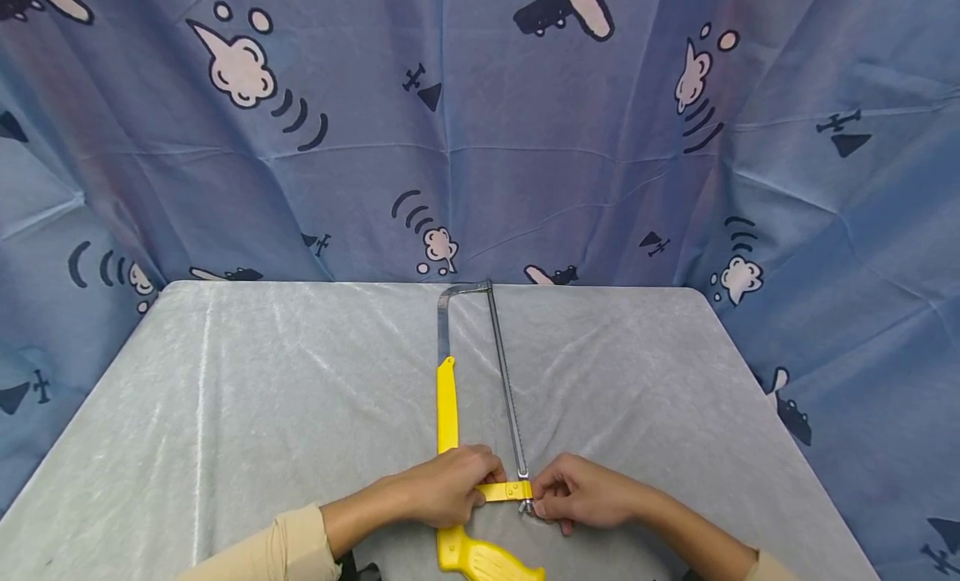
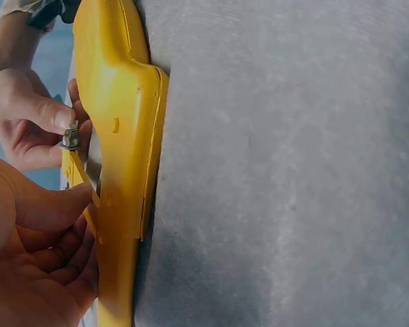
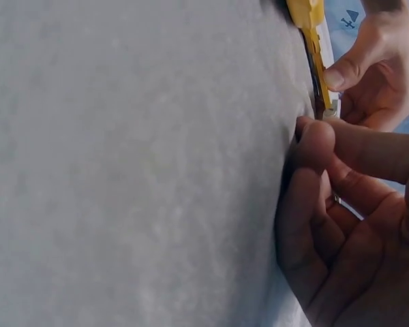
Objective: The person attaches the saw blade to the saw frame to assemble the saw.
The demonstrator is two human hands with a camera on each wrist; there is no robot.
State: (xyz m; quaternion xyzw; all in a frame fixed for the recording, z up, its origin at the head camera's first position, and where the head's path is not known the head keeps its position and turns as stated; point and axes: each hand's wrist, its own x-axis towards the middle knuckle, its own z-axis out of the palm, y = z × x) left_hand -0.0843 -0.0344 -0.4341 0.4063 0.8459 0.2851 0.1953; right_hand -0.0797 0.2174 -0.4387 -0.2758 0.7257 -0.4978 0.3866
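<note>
A hacksaw [image 1: 447,402] with a yellow handle lies on the grey cloth, its metal bow pointing away. The blade [image 1: 507,381] runs along its right side. My left hand [image 1: 452,485] holds the yellow crosspiece [image 1: 514,491] near the handle, thumb and fingers on its two sides. At that piece's outer end sits a small metal wing nut [image 1: 526,508]. My right hand [image 1: 588,491] pinches the wing nut between thumb and curled fingers; the left wrist view shows the right thumb on the nut [image 2: 70,135]. In the right wrist view, my fingers mostly hide it.
The grey cloth-covered table [image 1: 315,381] spreads around the saw. A blue patterned curtain [image 1: 525,131] hangs behind and along both sides. The yellow grip [image 1: 498,560] reaches the near edge of the head view.
</note>
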